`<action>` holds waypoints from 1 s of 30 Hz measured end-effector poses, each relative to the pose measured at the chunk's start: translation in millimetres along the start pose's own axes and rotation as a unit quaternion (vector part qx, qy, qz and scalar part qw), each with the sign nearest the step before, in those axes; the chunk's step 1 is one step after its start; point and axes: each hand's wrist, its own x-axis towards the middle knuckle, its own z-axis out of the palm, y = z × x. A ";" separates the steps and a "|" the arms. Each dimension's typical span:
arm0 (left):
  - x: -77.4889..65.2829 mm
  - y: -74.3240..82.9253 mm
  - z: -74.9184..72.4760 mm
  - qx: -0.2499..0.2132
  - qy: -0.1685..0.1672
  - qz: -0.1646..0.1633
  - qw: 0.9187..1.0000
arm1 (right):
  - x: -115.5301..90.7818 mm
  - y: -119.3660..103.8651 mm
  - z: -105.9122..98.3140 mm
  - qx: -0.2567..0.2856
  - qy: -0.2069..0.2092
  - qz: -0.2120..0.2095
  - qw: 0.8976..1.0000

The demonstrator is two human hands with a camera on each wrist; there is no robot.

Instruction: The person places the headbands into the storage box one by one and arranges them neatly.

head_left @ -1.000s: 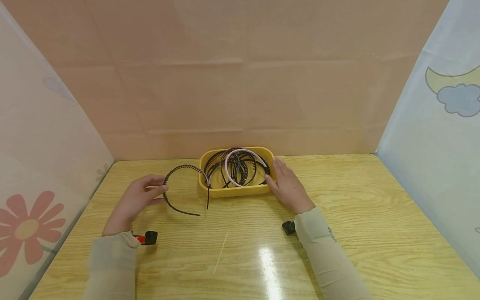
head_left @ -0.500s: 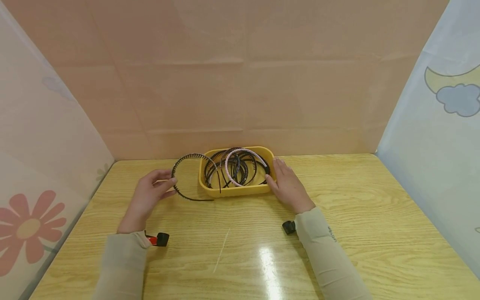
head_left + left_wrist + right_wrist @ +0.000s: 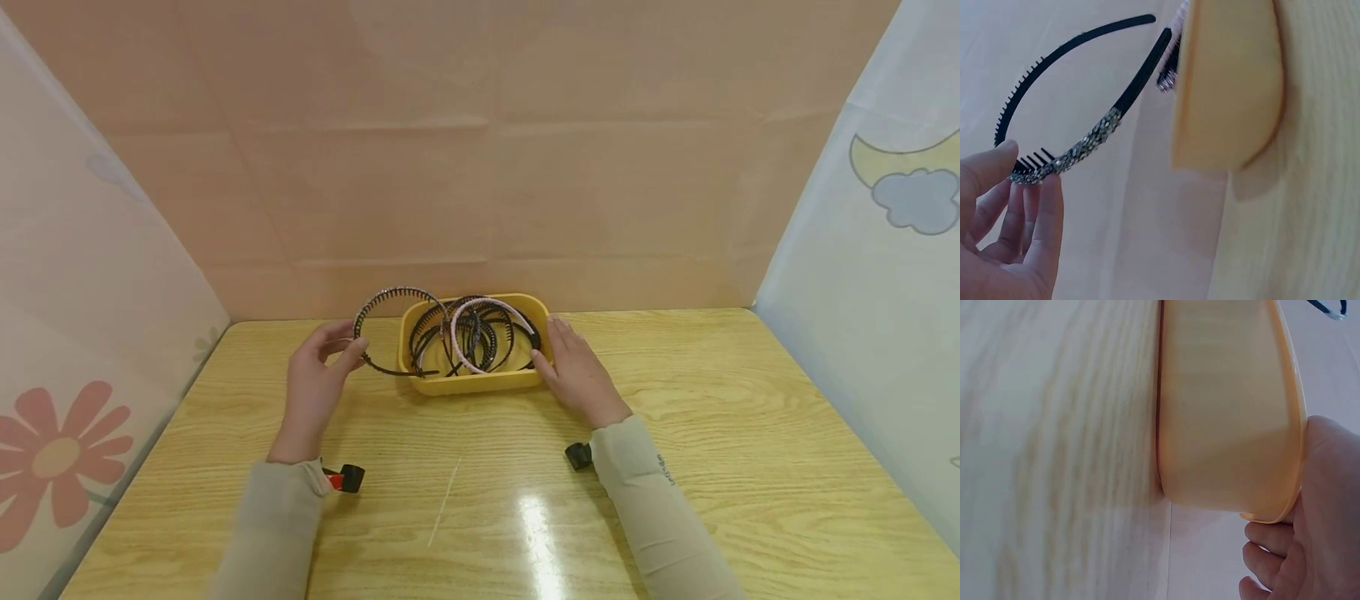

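My left hand [image 3: 318, 379] pinches a black toothed headband [image 3: 1091, 140] between thumb and fingers; silvery glitter stones cover part of its outside. In the head view the headband's right side and one tip overlap the left end of a yellow plastic basket [image 3: 480, 386]. Inside the basket lie several tangled black headbands, with a pink headband [image 3: 453, 333] on top. At the basket's right end rests my right hand [image 3: 583, 379], its fingers straight along the outside and the thumb at the front corner of the rim [image 3: 1302, 434].
The basket stands at the back of a wood-grain table [image 3: 675, 400], close to a brownish cloth backdrop [image 3: 480, 167]. Printed side panels close in the left, with a red flower [image 3: 56, 458], and the right, with a moon and cloud [image 3: 918, 200].
My left hand has carried the glittery headband right and toward the back, so it now overlaps the basket's left end. My right hand has stayed at the basket's right end.
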 end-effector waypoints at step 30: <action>18.8 14.5 63.5 0.101 -0.033 0.115 0.988 | -1.0 1.0 2.1 0.005 -0.004 0.009 1.000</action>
